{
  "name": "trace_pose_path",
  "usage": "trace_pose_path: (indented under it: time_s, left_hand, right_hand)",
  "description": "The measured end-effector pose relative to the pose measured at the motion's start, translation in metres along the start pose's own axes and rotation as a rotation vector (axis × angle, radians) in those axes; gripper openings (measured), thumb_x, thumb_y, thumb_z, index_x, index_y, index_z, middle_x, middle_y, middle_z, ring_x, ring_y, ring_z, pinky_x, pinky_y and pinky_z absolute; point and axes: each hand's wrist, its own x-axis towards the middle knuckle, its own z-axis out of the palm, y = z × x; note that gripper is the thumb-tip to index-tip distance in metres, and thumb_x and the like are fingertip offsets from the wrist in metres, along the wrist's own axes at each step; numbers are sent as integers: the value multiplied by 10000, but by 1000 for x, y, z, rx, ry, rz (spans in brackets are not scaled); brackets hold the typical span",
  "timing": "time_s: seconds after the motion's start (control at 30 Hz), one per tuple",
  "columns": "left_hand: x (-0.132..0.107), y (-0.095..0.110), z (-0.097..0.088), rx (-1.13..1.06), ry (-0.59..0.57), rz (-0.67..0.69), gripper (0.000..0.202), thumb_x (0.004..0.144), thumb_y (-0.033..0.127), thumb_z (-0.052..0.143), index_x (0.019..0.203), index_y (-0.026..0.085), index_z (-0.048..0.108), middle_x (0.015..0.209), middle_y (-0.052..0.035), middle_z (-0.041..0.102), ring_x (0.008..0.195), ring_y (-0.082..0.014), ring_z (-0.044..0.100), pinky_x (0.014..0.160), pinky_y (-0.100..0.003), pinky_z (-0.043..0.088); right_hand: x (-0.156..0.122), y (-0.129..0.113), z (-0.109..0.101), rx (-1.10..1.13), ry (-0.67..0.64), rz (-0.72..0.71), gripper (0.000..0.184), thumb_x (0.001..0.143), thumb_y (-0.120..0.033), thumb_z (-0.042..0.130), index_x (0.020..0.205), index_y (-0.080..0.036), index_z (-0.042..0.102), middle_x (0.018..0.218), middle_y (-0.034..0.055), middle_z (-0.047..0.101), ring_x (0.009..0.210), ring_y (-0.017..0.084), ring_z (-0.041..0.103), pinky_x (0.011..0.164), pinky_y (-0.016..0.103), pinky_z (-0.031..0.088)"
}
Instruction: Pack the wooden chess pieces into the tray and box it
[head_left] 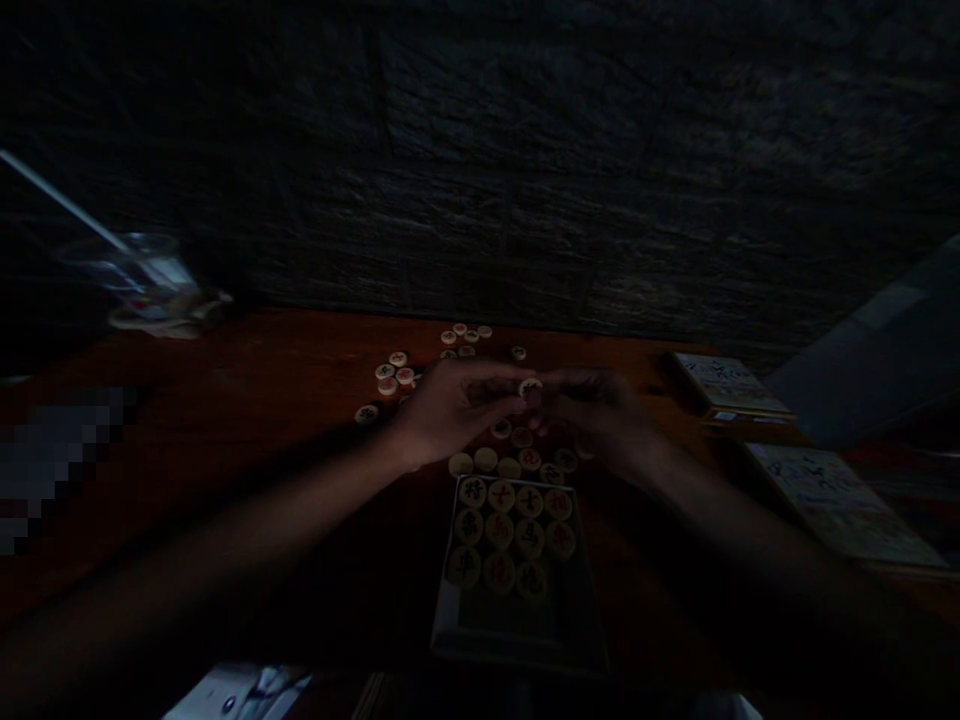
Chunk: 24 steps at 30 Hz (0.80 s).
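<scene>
My left hand [454,405] and my right hand [607,415] meet above the table. Between their fingertips is a round, pale Chinese chess piece [530,387] with a dark character, gripped from both sides. Just below my hands is an open shallow box [517,625]. Rows of chess pieces with red or dark characters lie in its far part, and its near part shows bare bottom. Several pieces [485,460], some with blank faces up, lie along the far edge of the box. My fingers partly hide other pieces.
More loose pieces [386,385] are scattered beyond and left of my hands. On the right lie two flat printed boxes [724,383]. A clear cup [154,280] with a straw stands at the far left. A dark stone wall [480,200] rises behind the wooden table [300,355]. The light is dim.
</scene>
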Motion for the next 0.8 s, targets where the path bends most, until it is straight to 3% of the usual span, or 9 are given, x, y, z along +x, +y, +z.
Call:
trace_pose_path:
  time_s: [0.2,0.33,0.57,0.8]
  left_hand:
    - [2,7,1,-35,2,-5,234,897,209,746,1124,189,799,1081,-66,835,930,-179,804,837,-282,656]
    - [2,13,3,-33,48,-26,227,865,244,777,1079,170,796,1028,-81,836,860,-181,800,770,-279,656]
    - [1,10,4,-22,102,-45,205,837,244,799,1032,187,827,1038,-81,842,909,-214,808,824,-323,664]
    - [1,13,6,6,118,-58,155,872,279,793,999,208,846,991,-59,850,876,-210,814,787,-309,668]
  right_hand:
    - [0,-3,1,6,40,-20,349,645,-245,975,951,-178,822,752,37,809,577,132,722,555,223,599]
    - [0,-3,0,2,25,-59,308,708,-332,948,944,-178,822,812,56,822,654,169,779,617,258,648]
    - [-2,-3,1,-114,68,-66,389,703,-445,949,949,-172,820,821,73,828,670,205,797,620,302,670]
    - [-4,-1,2,-268,96,-137,343,763,-487,909,915,-188,834,795,62,822,620,160,756,573,240,621]
